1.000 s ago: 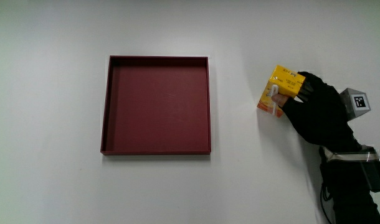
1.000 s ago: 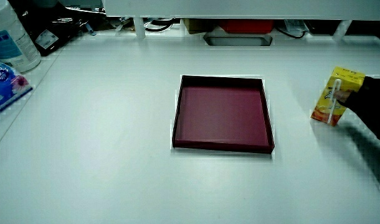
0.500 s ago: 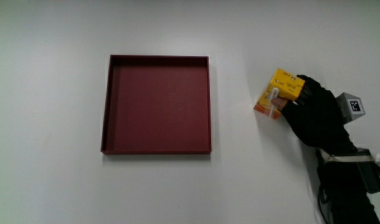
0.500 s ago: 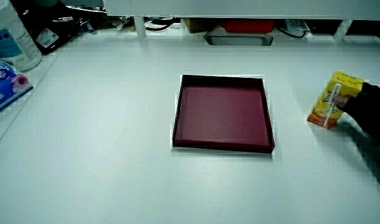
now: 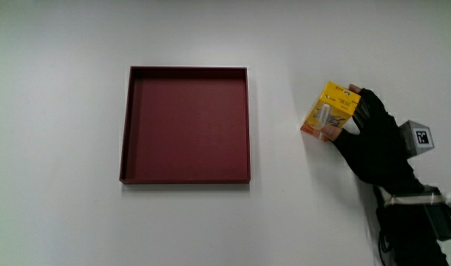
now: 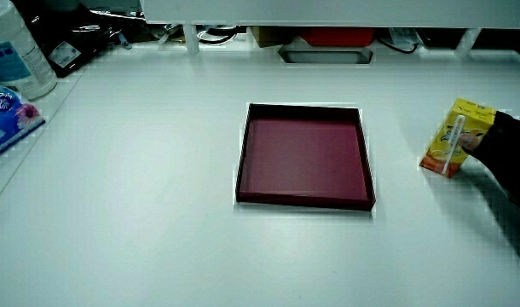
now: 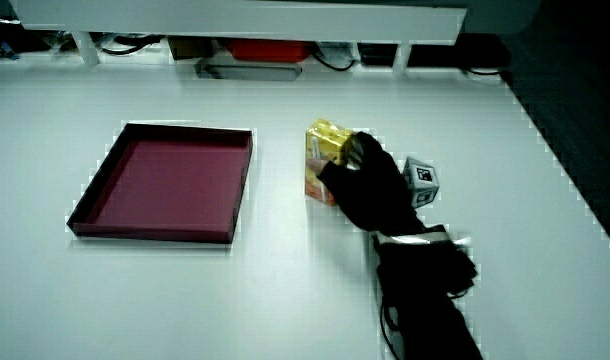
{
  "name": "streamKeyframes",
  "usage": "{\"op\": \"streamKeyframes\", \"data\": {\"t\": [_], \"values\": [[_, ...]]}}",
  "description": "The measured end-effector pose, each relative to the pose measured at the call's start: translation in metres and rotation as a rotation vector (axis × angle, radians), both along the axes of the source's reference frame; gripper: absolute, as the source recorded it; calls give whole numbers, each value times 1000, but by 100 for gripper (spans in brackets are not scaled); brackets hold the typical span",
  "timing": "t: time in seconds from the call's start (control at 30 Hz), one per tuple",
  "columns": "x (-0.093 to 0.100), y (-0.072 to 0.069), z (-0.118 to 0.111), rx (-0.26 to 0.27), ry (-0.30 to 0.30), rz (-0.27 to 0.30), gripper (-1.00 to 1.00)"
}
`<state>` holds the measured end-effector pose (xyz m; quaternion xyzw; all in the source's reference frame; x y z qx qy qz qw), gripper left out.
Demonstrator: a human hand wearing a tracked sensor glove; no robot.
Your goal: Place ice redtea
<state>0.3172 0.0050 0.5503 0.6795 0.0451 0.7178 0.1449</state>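
Observation:
The ice red tea is a yellow and orange carton point(image 5: 327, 112) with a white straw on its side. It stands on the white table beside the dark red square tray point(image 5: 185, 69), apart from it. The gloved hand point(image 5: 370, 137) is closed around the carton from the side away from the tray, with a fingertip over its upper corner. Both side views show the carton point(image 6: 452, 141) point(image 7: 323, 160), the hand point(image 6: 507, 149) point(image 7: 370, 190) on it and the tray point(image 6: 303, 201) point(image 7: 150, 233). Nothing lies in the tray. The patterned cube point(image 5: 419, 137) sits on the hand's back.
In a side view a clear plastic bottle point(image 6: 21, 51) and a blue packet point(image 6: 4, 115) stand at the table's edge, well away from the tray. A low partition point(image 6: 328, 10) with cables and a red box under it borders the table.
The hand and carton have shifted slightly on the table. The fingers have drawn back off the carton's face, so the whole straw now shows.

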Motion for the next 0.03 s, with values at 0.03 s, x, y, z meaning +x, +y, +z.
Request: {"op": "streamKeyframes", "data": {"t": [0.03], "values": [[-3,5,-7,4,19,17,-95]]}}
